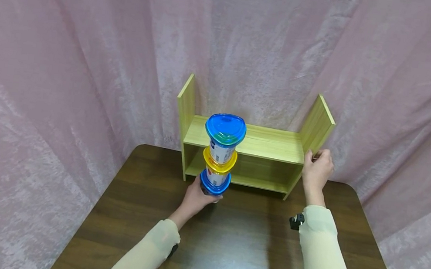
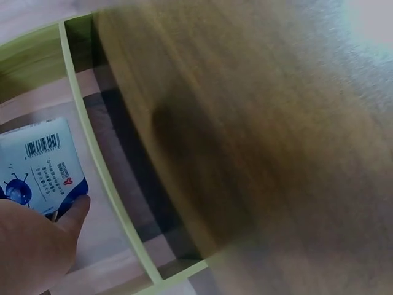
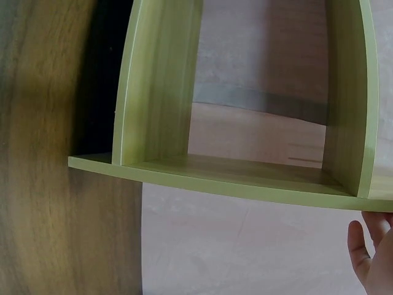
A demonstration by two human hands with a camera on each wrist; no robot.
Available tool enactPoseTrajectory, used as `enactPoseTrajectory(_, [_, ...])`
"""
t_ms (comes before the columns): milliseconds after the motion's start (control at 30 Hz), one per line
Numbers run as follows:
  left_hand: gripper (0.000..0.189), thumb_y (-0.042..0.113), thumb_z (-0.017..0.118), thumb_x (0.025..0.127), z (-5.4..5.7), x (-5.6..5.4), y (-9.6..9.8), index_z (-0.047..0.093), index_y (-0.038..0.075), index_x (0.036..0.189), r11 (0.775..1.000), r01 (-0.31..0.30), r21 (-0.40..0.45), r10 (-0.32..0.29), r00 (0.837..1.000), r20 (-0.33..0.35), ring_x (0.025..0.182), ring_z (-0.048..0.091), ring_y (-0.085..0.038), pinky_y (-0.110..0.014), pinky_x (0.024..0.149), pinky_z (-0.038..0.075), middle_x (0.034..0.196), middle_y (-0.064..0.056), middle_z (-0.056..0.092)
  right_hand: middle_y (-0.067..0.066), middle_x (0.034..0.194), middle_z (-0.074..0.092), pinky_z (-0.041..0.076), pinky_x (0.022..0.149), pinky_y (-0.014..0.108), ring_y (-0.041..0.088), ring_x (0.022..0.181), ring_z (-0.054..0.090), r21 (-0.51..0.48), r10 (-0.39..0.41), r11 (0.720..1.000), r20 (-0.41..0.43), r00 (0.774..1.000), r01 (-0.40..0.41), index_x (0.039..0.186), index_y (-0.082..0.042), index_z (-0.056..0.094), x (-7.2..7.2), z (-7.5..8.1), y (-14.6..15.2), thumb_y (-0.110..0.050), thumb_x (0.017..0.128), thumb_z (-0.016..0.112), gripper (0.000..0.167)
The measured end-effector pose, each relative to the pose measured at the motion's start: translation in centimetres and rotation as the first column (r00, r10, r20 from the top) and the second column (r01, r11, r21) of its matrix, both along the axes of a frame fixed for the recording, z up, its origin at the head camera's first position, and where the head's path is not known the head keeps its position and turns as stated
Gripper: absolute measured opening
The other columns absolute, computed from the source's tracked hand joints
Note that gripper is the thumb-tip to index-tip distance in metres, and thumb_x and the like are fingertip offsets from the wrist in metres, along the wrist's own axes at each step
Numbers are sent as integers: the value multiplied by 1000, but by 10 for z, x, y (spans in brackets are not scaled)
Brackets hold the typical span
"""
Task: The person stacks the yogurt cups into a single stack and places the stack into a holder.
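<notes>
In the head view, my left hand (image 1: 195, 197) grips the lowest of three stacked containers, just in front of the shelf. The top container (image 1: 225, 130) has a translucent blue lid, the middle container (image 1: 219, 160) a yellow one and the bottom container (image 1: 215, 182) another blue one. White labels cover their sides. Up close in the left wrist view, a barcoded white label (image 2: 44, 163) shows beside my thumb. My right hand (image 1: 317, 171) is at the right side panel (image 1: 318, 123) of the wooden shelf, its fingertips (image 3: 371, 221) at the panel's outer face and holding nothing.
The light wooden two-tier shelf (image 1: 273, 143) stands at the back of the dark brown table (image 1: 235, 246). Both side panels rise above its upper board. A pink curtain (image 1: 264, 47) hangs close behind it. A small black device (image 1: 296, 221) is on my right wrist.
</notes>
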State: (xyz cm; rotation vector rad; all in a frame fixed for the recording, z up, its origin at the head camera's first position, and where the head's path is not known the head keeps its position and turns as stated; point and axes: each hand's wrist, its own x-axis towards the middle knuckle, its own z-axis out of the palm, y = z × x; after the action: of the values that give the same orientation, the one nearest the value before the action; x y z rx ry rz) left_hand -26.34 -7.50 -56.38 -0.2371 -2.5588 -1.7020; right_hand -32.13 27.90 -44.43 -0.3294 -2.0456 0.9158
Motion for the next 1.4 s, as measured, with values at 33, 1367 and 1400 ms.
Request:
enactPoseTrajectory(33, [98, 37, 92, 75, 1, -1, 0, 34, 12, 151, 1000, 1, -3, -1, 1000, -4, 130, 52, -32, -55, 108, 42, 143, -12, 53, 27, 87, 63, 44, 81, 60, 51, 85, 60, 2, 2, 1000, -1, 1000, -2, 91, 5, 56, 0, 0, 0, -15, 94, 64, 21])
enactPoseTrajectory(1367, [97, 49, 89, 74, 68, -10, 10, 38, 15, 149, 995, 99, 14, -99, 994, -44, 124, 58, -24, -48, 101, 50, 139, -4, 57, 26, 86, 62, 46, 77, 58, 49, 82, 60, 4, 23, 1000, -18, 1000, -23, 89, 4, 54, 0, -1, -19, -13, 95, 65, 22])
enactPoseTrajectory(1400, [96, 48, 90, 74, 69, -10, 10, 38, 15, 149, 995, 103, 16, -102, 994, -49, 124, 58, -24, -48, 101, 50, 139, -4, 57, 26, 86, 62, 46, 77, 59, 49, 82, 60, 6, 24, 1000, -18, 1000, -24, 89, 4, 54, 1, -1, -20, -13, 95, 65, 22])
